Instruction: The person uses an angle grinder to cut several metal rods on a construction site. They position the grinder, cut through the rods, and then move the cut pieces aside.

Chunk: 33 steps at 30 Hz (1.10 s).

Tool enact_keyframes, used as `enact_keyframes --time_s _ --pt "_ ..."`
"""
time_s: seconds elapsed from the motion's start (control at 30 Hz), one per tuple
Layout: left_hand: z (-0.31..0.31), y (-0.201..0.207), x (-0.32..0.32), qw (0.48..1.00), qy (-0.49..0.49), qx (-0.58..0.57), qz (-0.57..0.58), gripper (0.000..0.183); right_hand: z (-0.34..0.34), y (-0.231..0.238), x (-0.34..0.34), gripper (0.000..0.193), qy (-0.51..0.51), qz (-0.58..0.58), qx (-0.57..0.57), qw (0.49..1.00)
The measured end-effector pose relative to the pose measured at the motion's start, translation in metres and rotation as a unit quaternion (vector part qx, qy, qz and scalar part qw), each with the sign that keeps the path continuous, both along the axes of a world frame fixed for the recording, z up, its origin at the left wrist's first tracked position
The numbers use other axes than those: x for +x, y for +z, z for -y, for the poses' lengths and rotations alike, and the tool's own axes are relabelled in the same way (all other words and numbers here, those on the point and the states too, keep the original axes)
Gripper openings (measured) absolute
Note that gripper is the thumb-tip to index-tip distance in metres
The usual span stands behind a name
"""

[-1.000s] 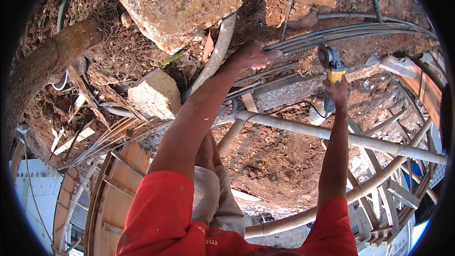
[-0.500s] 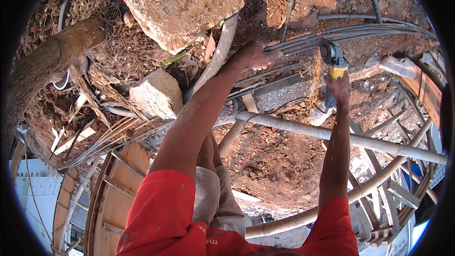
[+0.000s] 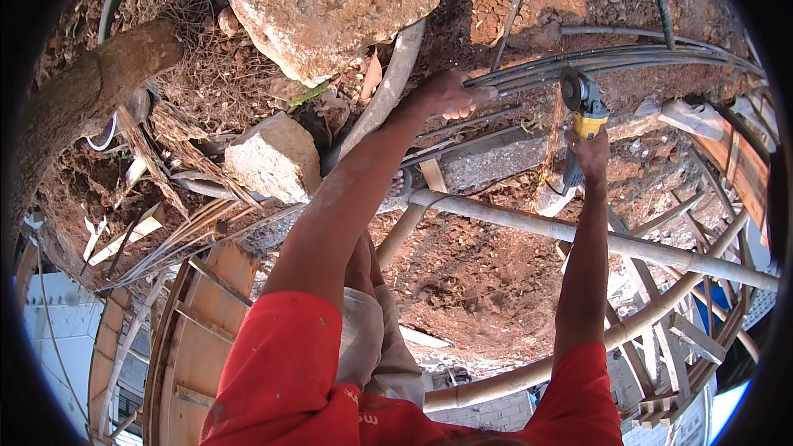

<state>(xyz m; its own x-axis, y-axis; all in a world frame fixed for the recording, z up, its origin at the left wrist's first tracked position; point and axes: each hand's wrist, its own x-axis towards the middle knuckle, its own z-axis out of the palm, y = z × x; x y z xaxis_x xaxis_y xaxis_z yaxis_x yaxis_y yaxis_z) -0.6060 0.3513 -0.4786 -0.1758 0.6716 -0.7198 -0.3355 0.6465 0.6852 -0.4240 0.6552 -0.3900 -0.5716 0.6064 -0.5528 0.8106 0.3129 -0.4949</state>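
My left hand (image 3: 450, 96) is closed around the near ends of a bundle of thin steel rods (image 3: 628, 59), which bends away to the right. In my right hand (image 3: 588, 157) is a yellow and black angle grinder (image 3: 588, 125), gripped by its body. Its disc (image 3: 571, 89) meets the lower side of the rods, to the right of my left hand. A stream of orange sparks (image 3: 554, 144) falls from that spot toward the ground. Just where the disc bites is partly hidden by the guard and disc.
Bamboo poles (image 3: 512, 213) cross in front of my legs. A large boulder (image 3: 330, 8) and a smaller rock (image 3: 274, 157) lie on the left, near a tree trunk (image 3: 99, 87). Curved wooden panels (image 3: 215, 297) stand at lower left. More loose rods (image 3: 471, 130) lie below the bundle.
Hardly anything differs. The whole view has shifted slightly; both hands keep their grips, and sparks still stream from the disc.
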Motion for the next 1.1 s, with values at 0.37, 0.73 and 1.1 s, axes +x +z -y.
enact_keyframes --time_s 0.37,0.73,1.1 --pt "-0.005 -0.014 0.005 0.999 -0.015 0.005 -0.034 0.082 -0.016 -0.018 0.018 0.035 0.048 -0.101 -0.01 0.994" --pt "0.002 -0.016 0.001 0.997 -0.016 -0.031 -0.062 0.092 -0.008 -0.013 0.007 0.033 0.009 -0.113 -0.076 0.991" --pt "-0.003 -0.006 0.0 0.999 -0.017 -0.022 -0.022 0.09 -0.036 -0.056 0.045 0.043 0.042 -0.211 -0.004 0.977"
